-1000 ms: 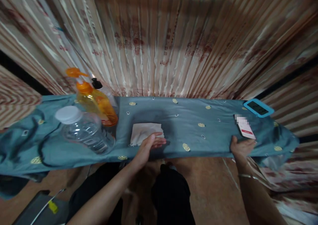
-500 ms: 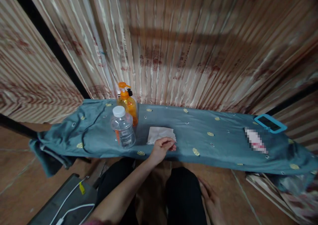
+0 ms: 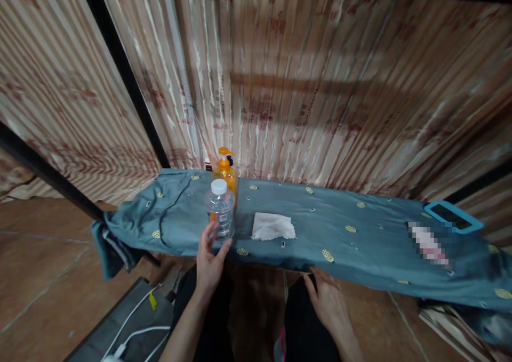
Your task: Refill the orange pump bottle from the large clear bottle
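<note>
readable text: none | clear plastic bottle with white cap (image 3: 220, 209): label band too small and blurred to read | striped beige-and-red curtain (image 3: 304, 101): red printed marks, blurred, not legible | flat card on the blue cloth (image 3: 428, 243): pixelated, nothing to read | blue-framed tablet (image 3: 453, 216): screen dark
</note>
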{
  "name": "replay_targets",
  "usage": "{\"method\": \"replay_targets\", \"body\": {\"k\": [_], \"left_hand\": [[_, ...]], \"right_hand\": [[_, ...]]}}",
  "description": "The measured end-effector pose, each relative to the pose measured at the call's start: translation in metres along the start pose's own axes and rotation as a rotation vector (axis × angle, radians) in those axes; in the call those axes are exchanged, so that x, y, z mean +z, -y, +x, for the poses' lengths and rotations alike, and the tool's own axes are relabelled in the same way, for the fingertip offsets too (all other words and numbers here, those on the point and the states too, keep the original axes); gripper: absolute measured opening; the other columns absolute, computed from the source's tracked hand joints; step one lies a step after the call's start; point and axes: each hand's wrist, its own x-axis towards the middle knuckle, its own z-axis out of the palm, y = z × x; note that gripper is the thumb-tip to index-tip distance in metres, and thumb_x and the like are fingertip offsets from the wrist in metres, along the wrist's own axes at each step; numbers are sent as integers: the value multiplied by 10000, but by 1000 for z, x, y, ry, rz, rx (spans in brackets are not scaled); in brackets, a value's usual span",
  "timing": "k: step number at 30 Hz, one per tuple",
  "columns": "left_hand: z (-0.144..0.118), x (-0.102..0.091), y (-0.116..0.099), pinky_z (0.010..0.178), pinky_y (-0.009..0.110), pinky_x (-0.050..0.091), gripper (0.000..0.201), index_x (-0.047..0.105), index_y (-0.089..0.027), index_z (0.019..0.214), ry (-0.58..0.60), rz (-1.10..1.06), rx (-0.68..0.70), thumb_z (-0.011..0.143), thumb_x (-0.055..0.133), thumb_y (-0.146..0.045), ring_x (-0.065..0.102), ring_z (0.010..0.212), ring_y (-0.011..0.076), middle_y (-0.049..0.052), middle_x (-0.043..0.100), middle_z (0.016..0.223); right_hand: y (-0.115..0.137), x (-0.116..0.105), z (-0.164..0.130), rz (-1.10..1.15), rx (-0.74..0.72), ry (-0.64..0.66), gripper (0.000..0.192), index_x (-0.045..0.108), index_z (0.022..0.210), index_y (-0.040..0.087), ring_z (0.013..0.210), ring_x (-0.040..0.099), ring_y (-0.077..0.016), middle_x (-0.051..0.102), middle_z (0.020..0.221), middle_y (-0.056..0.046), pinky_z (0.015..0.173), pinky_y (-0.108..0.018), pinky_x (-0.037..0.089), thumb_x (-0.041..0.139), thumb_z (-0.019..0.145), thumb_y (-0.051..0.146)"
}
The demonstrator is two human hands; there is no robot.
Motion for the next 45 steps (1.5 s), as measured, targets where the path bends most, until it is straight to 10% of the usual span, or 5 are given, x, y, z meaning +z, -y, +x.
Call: {"method": "replay_targets", "body": {"k": [8, 15, 27, 37, 45], "left_hand": [[50, 20, -6, 1150, 447, 278, 1080, 180, -172, 1420, -103, 196, 79, 561, 815, -328, 319, 1386, 294, 190, 308, 1481], [75, 29, -2, 949, 433, 480, 834, 428, -198, 1230, -112, 361, -25, 507, 822, -331, 595, 1094, 297, 104, 608, 1161], [67, 49, 2, 866, 392, 535, 789, 446, -180, 1212, 20, 265, -1, 528, 800, -352, 636, 980, 240, 72, 644, 1067], [62, 55, -4, 910, 397, 513, 836, 428, -146, 1246, 18, 396, 34, 524, 802, -338, 626, 1051, 286, 132, 633, 1142], [70, 57, 4, 946, 421, 501, 865, 420, -155, 1261, 21, 408, 43, 515, 804, -366, 610, 1100, 310, 148, 625, 1174]], "right_hand": [[-12, 3, -1, -88, -23, -37, 560, 670, 1047, -34, 1029, 660, -395, 698, 1080, -285, 925, -517, 485, 337, 904, 393], [-18, -6, -3, -88, 1, -31, 530, 666, 1045, 8, 1008, 669, -373, 704, 1076, -270, 911, -509, 490, 334, 927, 403], [-1, -3, 5, 74, 10, -96, 472, 582, 1176, 99, 1134, 620, -291, 662, 1211, -190, 957, -450, 492, 338, 950, 434], [35, 24, 80, 182, -202, -93, 371, 523, 1264, 214, 1222, 509, -293, 531, 1350, -98, 990, -549, 417, 574, 911, 318], [20, 39, 147, 113, 65, -170, 374, 536, 1231, 199, 1134, 558, -287, 534, 1318, -96, 923, -533, 465, 604, 890, 337]]}}
